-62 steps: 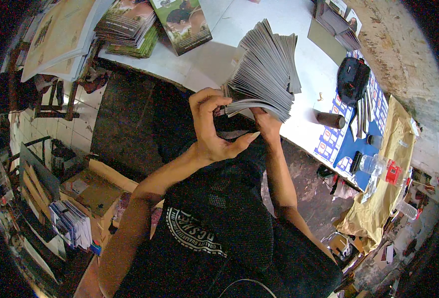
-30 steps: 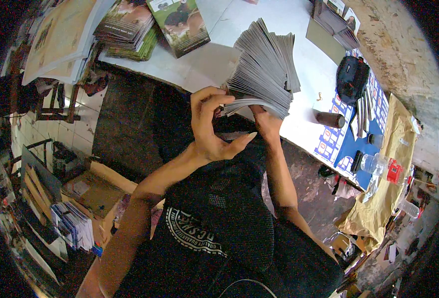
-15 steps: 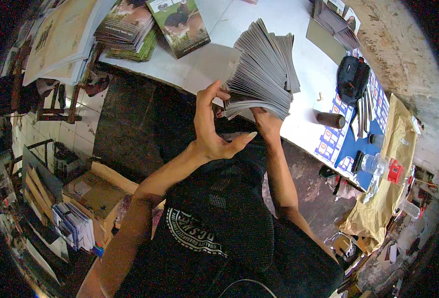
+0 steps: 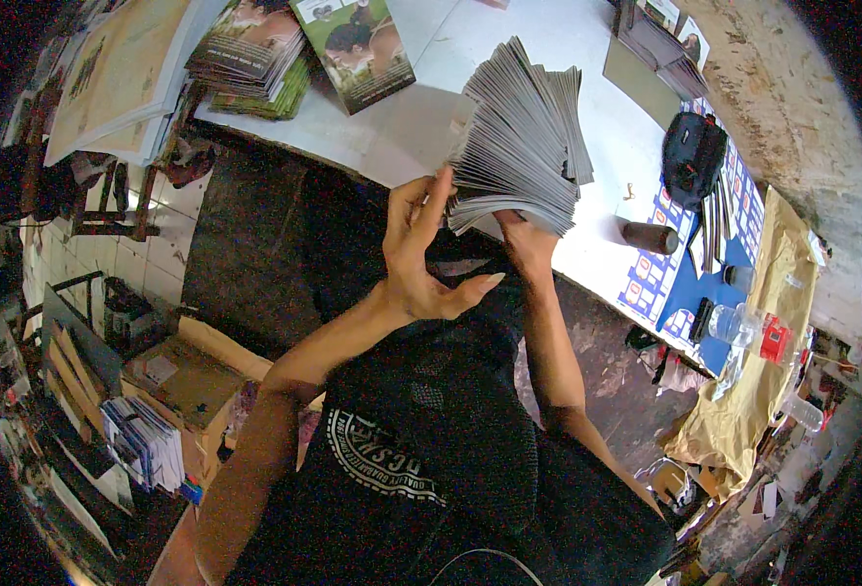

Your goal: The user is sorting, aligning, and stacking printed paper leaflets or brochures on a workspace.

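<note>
One fanned stack of grey-edged booklets (image 4: 519,137) is just beyond both hands, over the bench (image 4: 353,137), long axis running approx. straight away from the person. R hand (image 4: 527,244) is closer in, under the near end; fingers hidden, can't tell its grip. L hand (image 4: 416,259): half open, thumb clear, index tip at stack's L edge.

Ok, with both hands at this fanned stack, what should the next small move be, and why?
Probably, the left hand should ease its fingertips onto one sheet edge of the fanned stack: they sit at or near its left side, the sheets are spread so many edges show, and the right hand is at the near side, seemingly steadying it.
</note>
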Available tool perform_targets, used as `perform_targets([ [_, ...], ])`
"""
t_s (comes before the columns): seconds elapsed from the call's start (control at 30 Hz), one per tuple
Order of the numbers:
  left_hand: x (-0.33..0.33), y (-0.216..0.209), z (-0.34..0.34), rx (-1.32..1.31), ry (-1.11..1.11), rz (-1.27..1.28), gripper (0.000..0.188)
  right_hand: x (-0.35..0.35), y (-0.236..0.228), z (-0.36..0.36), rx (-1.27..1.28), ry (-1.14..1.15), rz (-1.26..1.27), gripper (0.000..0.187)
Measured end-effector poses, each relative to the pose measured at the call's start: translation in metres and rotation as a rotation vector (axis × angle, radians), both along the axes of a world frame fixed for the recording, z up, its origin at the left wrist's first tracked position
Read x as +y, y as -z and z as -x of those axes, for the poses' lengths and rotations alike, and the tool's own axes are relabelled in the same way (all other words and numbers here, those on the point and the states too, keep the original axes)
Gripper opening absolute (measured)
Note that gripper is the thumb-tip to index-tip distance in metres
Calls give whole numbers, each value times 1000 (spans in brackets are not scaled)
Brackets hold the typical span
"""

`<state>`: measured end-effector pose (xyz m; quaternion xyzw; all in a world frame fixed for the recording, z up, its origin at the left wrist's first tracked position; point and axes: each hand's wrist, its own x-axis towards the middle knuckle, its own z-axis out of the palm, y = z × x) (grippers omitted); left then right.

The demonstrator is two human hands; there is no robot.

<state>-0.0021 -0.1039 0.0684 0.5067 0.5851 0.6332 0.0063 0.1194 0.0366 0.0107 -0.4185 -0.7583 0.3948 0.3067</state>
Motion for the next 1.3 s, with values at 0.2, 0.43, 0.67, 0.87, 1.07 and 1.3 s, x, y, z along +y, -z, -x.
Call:
perform_targets([
  [0.2,6,12,-2,-66,-38,-123,87,-1,-6,0,82,-17,33,80],
  [0.43,8,14,-5,-116,-7,-121,89,0,-4,-1,-21,-11,28,79],
  [0.67,3,2,1,46,-22,20,104,2,7,-4,74,-10,95,82],
  [0.87,1,1,-1,-10,-16,40,101,1,3,-1,70,-15,97,83],
  [1.07,7,14,-6,-133,-28,-98,92,0,3,-1,47,1,46,80],
  [1.3,5,5,-2,-17,-97,-13,81,-2,-3,-2,73,-21,136,79],
])
